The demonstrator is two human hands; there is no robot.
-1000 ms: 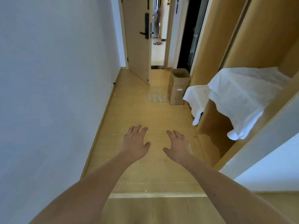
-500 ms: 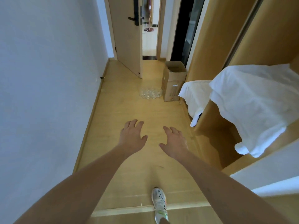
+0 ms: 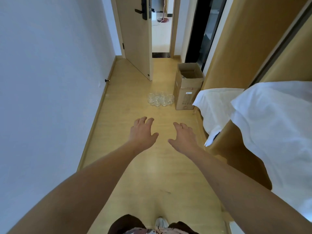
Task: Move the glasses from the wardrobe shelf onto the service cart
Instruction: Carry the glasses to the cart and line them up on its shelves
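A narrow corridor ran ahead, its light wood floor [image 3: 135, 166] flanked by a white wall [image 3: 50, 81] at nine o'clock. The glasses [image 3: 160, 99] stood clustered on the floor at twelve o'clock, just beside a cardboard box [image 3: 187, 92]. White cloth [image 3: 270, 125] draped shelves at three o'clock. The left hand [image 3: 142, 132] and right hand [image 3: 184, 138] hovered with fingers spread, holding nothing.

A: What's different from a second ago?
B: The person has walked forward. The glasses [image 3: 160, 99] and cardboard box [image 3: 188, 86] on the floor are nearer, and the white sheet [image 3: 273, 125] fills more of the right side.
A: And below?
B: A shoe [image 3: 161, 222] shows.
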